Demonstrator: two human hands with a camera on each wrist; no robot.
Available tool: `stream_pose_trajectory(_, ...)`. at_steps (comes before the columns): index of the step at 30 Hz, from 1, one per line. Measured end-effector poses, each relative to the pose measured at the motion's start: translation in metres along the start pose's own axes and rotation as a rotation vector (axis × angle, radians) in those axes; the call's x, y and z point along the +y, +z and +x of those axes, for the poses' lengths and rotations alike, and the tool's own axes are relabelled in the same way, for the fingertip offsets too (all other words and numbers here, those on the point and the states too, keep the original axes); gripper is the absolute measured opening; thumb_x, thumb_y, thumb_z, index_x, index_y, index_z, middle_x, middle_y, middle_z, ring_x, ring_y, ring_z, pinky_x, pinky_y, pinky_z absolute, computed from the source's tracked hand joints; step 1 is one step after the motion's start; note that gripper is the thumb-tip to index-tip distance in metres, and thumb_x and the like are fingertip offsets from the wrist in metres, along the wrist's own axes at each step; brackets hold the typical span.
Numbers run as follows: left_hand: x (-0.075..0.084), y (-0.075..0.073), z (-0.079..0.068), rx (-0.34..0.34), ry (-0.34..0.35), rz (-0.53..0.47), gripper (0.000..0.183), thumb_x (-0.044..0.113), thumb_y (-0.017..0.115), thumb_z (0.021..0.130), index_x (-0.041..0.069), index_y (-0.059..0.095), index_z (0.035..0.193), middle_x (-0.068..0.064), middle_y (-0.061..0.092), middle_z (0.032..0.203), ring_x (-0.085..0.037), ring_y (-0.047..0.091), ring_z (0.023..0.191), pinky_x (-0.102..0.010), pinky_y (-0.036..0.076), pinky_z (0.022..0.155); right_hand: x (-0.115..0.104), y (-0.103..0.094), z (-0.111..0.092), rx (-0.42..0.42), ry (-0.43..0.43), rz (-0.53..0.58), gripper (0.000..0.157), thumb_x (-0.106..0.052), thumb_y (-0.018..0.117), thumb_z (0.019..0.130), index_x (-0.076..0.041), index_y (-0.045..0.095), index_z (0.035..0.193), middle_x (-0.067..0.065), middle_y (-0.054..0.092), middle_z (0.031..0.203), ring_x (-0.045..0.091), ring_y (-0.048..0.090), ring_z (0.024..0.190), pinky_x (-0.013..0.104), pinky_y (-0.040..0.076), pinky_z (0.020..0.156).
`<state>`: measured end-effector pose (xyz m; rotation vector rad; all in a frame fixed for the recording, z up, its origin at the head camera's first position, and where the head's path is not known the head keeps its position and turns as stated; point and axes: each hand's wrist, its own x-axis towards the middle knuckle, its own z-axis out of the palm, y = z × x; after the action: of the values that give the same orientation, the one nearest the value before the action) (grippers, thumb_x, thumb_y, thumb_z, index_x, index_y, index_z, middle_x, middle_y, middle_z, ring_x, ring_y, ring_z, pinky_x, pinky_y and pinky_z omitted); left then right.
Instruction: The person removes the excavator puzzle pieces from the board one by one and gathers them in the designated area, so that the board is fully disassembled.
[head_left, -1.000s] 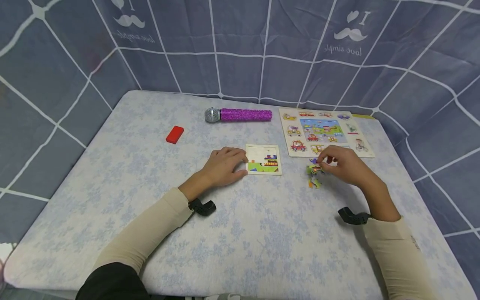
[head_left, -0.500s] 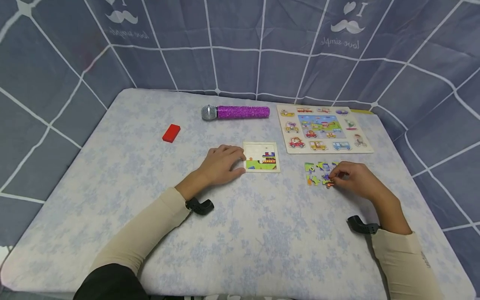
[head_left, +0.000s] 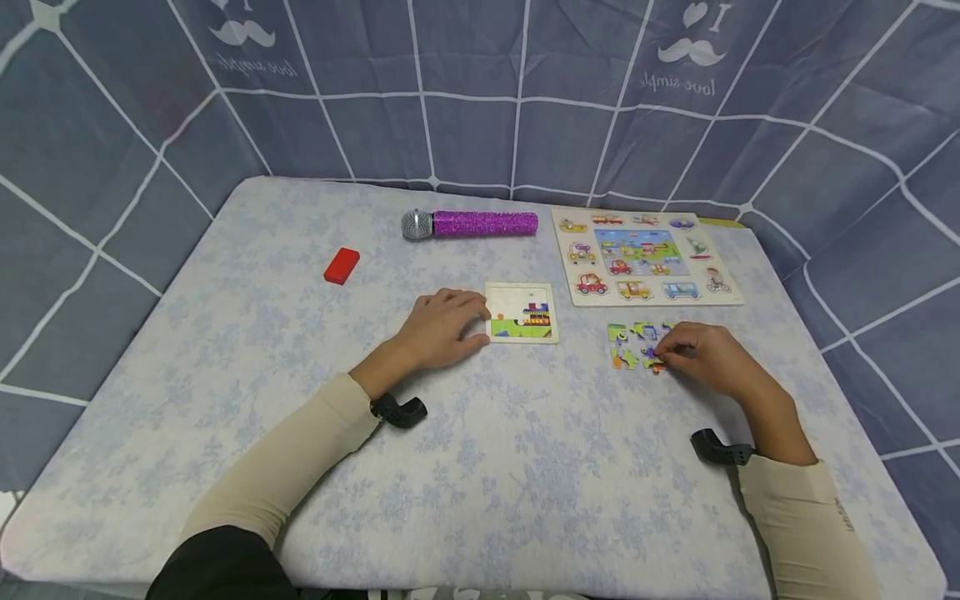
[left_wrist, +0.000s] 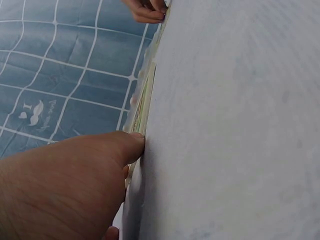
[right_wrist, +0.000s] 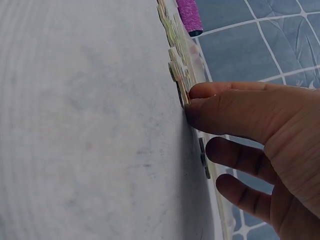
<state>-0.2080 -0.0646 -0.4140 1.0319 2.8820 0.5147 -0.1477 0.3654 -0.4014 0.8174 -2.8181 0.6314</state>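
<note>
A small square wooden puzzle frame (head_left: 522,290) lies flat, with several joined pieces showing a train along its lower right part. My left hand (head_left: 447,332) rests on the table at the frame's left side; thumb and fingertips touch its edge. In the left wrist view the thumb (left_wrist: 131,145) lies against that edge. Several loose jigsaw pieces (head_left: 622,357) lie to the right of the frame. Among them my right hand (head_left: 701,354) pinches a jigsaw piece (head_left: 655,364) between thumb and index finger, low at the table. The right wrist view shows its other fingers (right_wrist: 240,155) apart from the pieces.
Behind the loose pieces lies a larger wooden vehicle puzzle board (head_left: 645,296). A purple glitter microphone (head_left: 480,223) lies at the back, and a red block (head_left: 342,266) at the left. A grey-blue checked curtain (head_left: 480,133) hangs behind the table.
My right hand has come nearer and slightly right from beside the larger board, down among the loose pieces, uncovering several of them. The left hand has stayed at the frame.
</note>
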Motion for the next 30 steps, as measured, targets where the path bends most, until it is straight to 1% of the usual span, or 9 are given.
stream_pose_trajectory(2,-0.001,0.001,0.0,-0.004,0.0,0.005,0.04,0.045,0.06,0.101,0.021,0.062,0.131,-0.002,0.048,0.151,-0.03,0.041,0.137,-0.059,0.033,0.102,0.0,0.0,0.0,-0.006,0.005,-0.011,0.023,0.01,0.081,0.077,-0.01,0.078,0.088,-0.003,0.072,0.09,0.02,0.068,0.085,0.032,0.052,0.074)
stream_pose_trajectory(7,-0.002,0.001,0.001,-0.007,0.0,0.007,0.039,0.046,0.06,0.101,0.021,0.062,0.131,-0.001,0.048,0.151,-0.029,0.041,0.137,-0.059,0.033,0.103,0.0,0.002,-0.001,-0.008,0.012,-0.019,0.022,0.01,0.081,0.077,-0.01,0.079,0.087,-0.002,0.072,0.09,0.022,0.068,0.086,0.038,0.053,0.074)
stream_pose_trajectory(15,-0.001,0.001,0.001,-0.011,-0.003,0.008,0.04,0.046,0.061,0.1,0.021,0.062,0.132,-0.001,0.048,0.151,-0.029,0.041,0.137,-0.059,0.033,0.104,-0.001,0.003,-0.001,-0.019,0.031,0.002,0.024,0.012,0.079,0.078,-0.009,0.076,0.089,-0.002,0.071,0.091,0.017,0.065,0.083,0.035,0.053,0.071)
stream_pose_trajectory(17,0.0,0.001,0.001,-0.013,-0.004,0.009,0.04,0.047,0.061,0.1,0.021,0.061,0.132,-0.001,0.048,0.152,-0.029,0.041,0.137,-0.058,0.033,0.104,-0.003,0.0,-0.002,-0.018,0.03,0.007,0.025,0.013,0.078,0.079,-0.009,0.075,0.09,-0.002,0.069,0.091,0.015,0.063,0.081,0.036,0.052,0.071)
stream_pose_trajectory(20,-0.001,0.002,0.002,-0.013,-0.006,0.009,0.04,0.047,0.061,0.1,0.022,0.061,0.132,0.0,0.047,0.152,-0.029,0.04,0.137,-0.058,0.032,0.104,-0.006,-0.006,0.0,0.011,0.004,0.013,0.026,0.014,0.074,0.08,-0.009,0.073,0.093,-0.002,0.068,0.092,0.014,0.062,0.08,0.039,0.051,0.069)
stream_pose_trajectory(23,-0.002,0.003,0.002,-0.009,-0.009,0.006,0.04,0.047,0.06,0.1,0.022,0.061,0.132,0.0,0.047,0.152,-0.029,0.04,0.137,-0.059,0.032,0.104,-0.01,-0.014,0.007,0.042,-0.039,0.022,0.025,0.013,0.072,0.081,-0.008,0.072,0.095,0.0,0.069,0.094,0.015,0.062,0.08,0.036,0.048,0.065)
stream_pose_trajectory(25,-0.002,0.003,0.002,-0.003,-0.01,0.003,0.04,0.047,0.06,0.1,0.022,0.061,0.131,0.0,0.047,0.152,-0.029,0.041,0.137,-0.059,0.032,0.104,-0.015,-0.016,0.015,0.034,-0.06,0.036,0.023,0.011,0.072,0.084,-0.007,0.072,0.098,0.001,0.069,0.096,0.015,0.062,0.081,0.036,0.049,0.065)
stream_pose_trajectory(28,-0.002,0.004,0.002,-0.001,-0.01,0.002,0.04,0.047,0.06,0.1,0.022,0.061,0.132,-0.001,0.047,0.152,-0.029,0.04,0.137,-0.059,0.032,0.104,-0.026,-0.014,0.03,-0.025,-0.065,0.061,0.018,0.006,0.072,0.088,-0.006,0.072,0.102,0.003,0.069,0.1,0.018,0.062,0.085,0.039,0.051,0.067)
stream_pose_trajectory(30,-0.002,0.004,0.002,-0.003,-0.012,0.001,0.04,0.047,0.061,0.1,0.022,0.061,0.132,0.0,0.047,0.152,-0.029,0.041,0.137,-0.059,0.032,0.104,-0.035,-0.01,0.044,-0.089,-0.057,0.085,0.017,0.004,0.071,0.091,-0.004,0.071,0.105,0.005,0.068,0.104,0.021,0.063,0.09,0.045,0.052,0.073)
